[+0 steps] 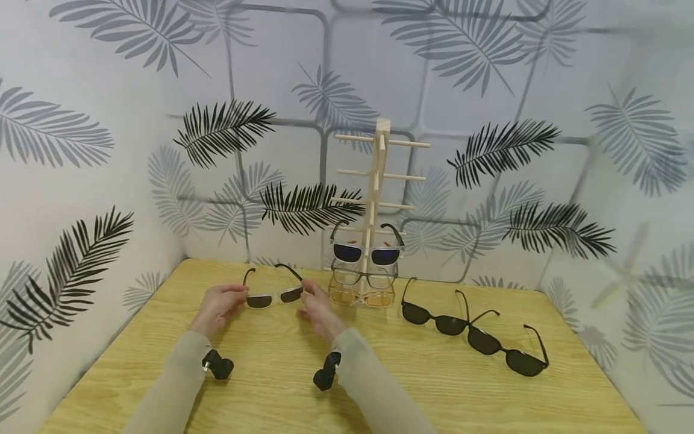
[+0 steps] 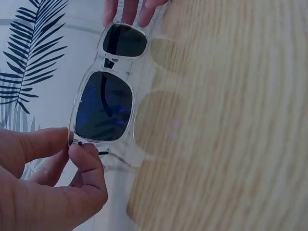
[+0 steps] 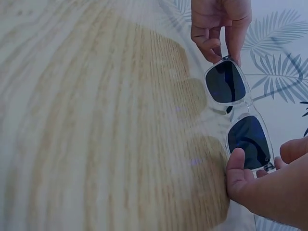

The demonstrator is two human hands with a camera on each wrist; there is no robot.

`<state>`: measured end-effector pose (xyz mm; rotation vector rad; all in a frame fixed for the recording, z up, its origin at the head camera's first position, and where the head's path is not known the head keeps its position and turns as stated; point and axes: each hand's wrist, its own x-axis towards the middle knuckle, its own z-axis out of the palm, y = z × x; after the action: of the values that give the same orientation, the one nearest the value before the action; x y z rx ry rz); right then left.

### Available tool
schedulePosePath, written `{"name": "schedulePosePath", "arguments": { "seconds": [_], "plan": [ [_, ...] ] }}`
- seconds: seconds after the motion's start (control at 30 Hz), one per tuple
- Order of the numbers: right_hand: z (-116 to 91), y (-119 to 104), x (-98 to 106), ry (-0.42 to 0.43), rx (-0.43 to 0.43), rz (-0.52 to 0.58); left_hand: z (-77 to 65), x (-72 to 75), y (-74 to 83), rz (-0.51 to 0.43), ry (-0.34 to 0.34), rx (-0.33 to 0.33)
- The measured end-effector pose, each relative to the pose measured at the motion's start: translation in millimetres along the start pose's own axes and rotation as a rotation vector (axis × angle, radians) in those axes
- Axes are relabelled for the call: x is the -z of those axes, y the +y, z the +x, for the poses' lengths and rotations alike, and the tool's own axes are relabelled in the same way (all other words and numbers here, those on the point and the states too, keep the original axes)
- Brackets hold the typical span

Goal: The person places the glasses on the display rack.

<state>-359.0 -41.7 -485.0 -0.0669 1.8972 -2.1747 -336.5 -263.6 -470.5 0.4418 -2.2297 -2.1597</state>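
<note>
Sunglasses with a clear frame, dark lenses (image 1: 260,301) and dark temples are held at the left part of the table. My left hand (image 1: 219,307) pinches their left corner between thumb and fingers, near the hinge, as the left wrist view shows. At the opposite corner, my right hand (image 1: 321,310) grips the frame with thumb and fingers, beside the right temple. Both temples are unfolded and point away from me. In the right wrist view, the two lenses (image 3: 249,139) stand just over the tabletop, which reflects them.
Right of my hands stands a wooden display rack (image 1: 374,181) with several pegs. Low on it hang clear-framed sunglasses (image 1: 347,253), clear-lensed glasses (image 1: 347,277) and orange-tinted glasses (image 1: 344,296). Two black sunglasses (image 1: 449,325) lie unfolded at the right, touching or overlapping. Leaf-patterned walls bound the table.
</note>
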Motion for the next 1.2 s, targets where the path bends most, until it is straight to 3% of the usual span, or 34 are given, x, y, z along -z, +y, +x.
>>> {"name": "schedulePosePath", "arguments": {
  "seconds": [0.33, 0.57, 0.83, 1.2],
  "plan": [
    [-15, 1, -7, 0.000, 0.022, -0.018, -4.4, 21.8, 3.8, -0.112, -0.052, 0.005],
    [-22, -6, -7, 0.036, 0.041, -0.032, -10.8, 35.9, 9.6, -0.089, -0.125, -0.008],
    [-33, -10, 0, -0.051, 0.030, -0.032, -18.3, 49.2, 10.9, -0.070, -0.213, -0.026],
    [-52, -10, 16, -0.134, -0.005, 0.103, -30.9, 53.8, 8.2, -0.079, -0.357, -0.007]
  ]
}}
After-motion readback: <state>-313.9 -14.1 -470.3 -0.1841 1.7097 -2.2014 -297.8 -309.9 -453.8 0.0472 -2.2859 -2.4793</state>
